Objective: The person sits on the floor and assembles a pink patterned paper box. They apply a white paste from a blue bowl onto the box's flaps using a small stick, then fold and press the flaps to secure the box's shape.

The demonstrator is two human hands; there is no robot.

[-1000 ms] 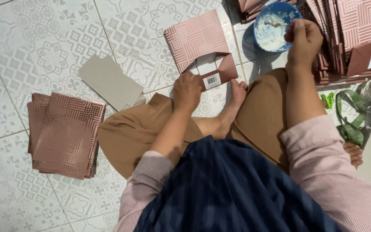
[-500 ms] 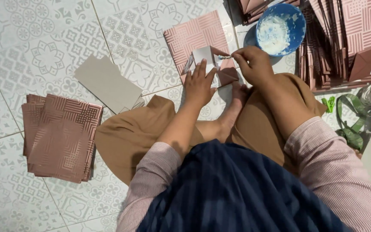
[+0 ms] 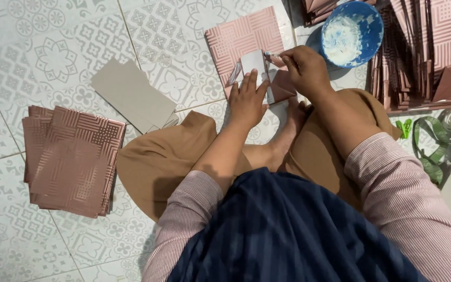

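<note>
Two hands on a pink bag (image 3: 246,42) on the floor, ahead of the knees.
Left hand (image 3: 248,99) presses its flap flat, fingers spread; right hand (image 3: 304,68) fingers pinch a small tool beside the blue bowl (image 3: 353,32).

Pink pinstriped sleeves (image 3: 392,183) cover both arms to the wrists. A navy striped cloth (image 3: 288,230) drapes the chest, above tan trousers (image 3: 168,162).
</note>
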